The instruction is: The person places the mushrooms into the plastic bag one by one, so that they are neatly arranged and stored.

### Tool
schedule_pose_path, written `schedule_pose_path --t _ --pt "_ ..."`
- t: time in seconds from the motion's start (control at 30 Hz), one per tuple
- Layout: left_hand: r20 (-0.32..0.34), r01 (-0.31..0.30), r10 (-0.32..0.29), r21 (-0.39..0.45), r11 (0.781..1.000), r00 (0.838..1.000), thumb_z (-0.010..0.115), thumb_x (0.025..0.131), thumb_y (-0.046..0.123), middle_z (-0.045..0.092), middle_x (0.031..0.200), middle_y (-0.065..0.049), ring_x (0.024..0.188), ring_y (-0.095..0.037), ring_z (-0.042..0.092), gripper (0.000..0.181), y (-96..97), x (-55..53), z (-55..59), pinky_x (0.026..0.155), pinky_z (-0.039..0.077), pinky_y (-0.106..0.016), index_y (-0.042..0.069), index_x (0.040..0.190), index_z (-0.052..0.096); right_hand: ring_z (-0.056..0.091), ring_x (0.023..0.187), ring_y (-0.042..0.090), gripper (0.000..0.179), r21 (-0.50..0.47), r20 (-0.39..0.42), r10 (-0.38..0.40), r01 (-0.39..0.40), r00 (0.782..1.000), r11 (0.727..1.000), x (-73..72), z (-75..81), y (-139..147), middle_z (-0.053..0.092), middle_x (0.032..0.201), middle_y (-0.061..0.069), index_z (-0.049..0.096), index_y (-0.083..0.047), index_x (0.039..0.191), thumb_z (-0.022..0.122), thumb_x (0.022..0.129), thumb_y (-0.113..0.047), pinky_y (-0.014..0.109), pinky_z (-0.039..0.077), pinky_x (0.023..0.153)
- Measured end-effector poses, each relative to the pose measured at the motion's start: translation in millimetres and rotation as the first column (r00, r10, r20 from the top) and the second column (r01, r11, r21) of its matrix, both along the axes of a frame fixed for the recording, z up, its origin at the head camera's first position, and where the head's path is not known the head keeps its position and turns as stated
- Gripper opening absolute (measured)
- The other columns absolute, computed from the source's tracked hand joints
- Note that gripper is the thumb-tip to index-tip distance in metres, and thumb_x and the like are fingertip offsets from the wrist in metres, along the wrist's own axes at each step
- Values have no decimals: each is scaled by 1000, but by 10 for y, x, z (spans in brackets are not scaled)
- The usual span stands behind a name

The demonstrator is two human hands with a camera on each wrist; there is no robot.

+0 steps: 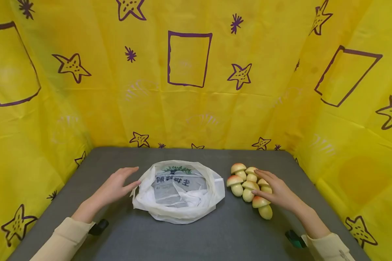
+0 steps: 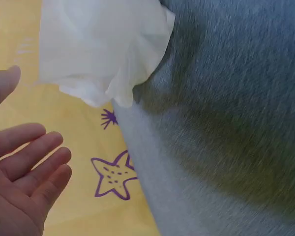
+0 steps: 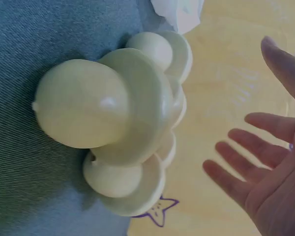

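A white plastic bag point(image 1: 170, 214) stands with its mouth spread wide, and dark print and leaves show through its inside. At its left rim is my left hand point(image 1: 115, 185), fingers loosely extended and thumb apart; the left wrist view shows this hand point(image 2: 29, 177) empty, a gap between it and the bag point(image 2: 98, 44). Several toy mushrooms point(image 1: 236, 190) with cream stems and reddish caps lie clustered right of the bag. Over their right side hovers my right hand point(image 1: 281, 190), relaxed and holding nothing. Its fingers are clear of the mushrooms point(image 3: 83, 105) in the right wrist view.
A grey tabletop point(image 1: 196, 243) carries everything. Yellow cloth point(image 1: 189, 119) with purple stars and outlines hangs behind and along both sides. A dark strap piece point(image 1: 98, 227) sits under the left wrist, and a dark green one point(image 1: 295, 239) under the right.
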State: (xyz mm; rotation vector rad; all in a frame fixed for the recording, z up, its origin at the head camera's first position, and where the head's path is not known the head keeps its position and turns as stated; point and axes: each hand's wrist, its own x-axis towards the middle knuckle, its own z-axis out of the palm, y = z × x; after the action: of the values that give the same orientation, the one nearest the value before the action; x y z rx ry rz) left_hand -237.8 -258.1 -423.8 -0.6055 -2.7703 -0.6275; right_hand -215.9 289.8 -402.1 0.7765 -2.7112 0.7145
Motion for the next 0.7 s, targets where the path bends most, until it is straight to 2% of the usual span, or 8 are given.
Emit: schedule_pose_path --t 0.13,0.33,0.4,0.53,0.7 --pt "33 -55 53 62 997 998 67 86 37 59 124 -20 112 -39 55 58 5 45 -15 91 43 -55 0 129 55 55 115 37 63 -40 -51 -7 5 999 999 42 -30 55 55 130 18 51 -1 133 75 81 -26 53 47 86" --pt "108 -131 118 127 983 987 73 80 37 65 112 -17 96 -35 61 55 18 68 -49 81 50 -48 0 120 62 58 111 35 57 -163 49 9 -1 999 987 128 -115 130 58 125 18 53 -4 132 74 81 -20 46 51 84" --pt "125 -152 134 148 977 983 75 79 37 66 110 -17 94 -34 62 54 18 54 -80 79 51 -47 1 118 64 58 110 34 58 -167 50 -4 12 999 986 152 -157 166 59 124 16 53 -6 132 75 81 -20 44 52 83" --pt "163 -178 149 180 967 975 76 77 38 67 108 -16 95 -32 63 55 28 32 -112 79 51 -45 1 116 65 61 107 21 57 -188 59 -38 48 998 981 204 -229 252 61 122 13 54 -8 131 75 80 -20 40 54 81" --pt "231 -202 153 208 957 961 75 77 42 68 107 -15 92 -28 65 58 57 29 -102 77 53 -40 1 117 65 61 101 5 53 -255 120 -72 100 990 962 278 -277 350 61 121 15 56 -5 127 75 80 -19 32 54 79"
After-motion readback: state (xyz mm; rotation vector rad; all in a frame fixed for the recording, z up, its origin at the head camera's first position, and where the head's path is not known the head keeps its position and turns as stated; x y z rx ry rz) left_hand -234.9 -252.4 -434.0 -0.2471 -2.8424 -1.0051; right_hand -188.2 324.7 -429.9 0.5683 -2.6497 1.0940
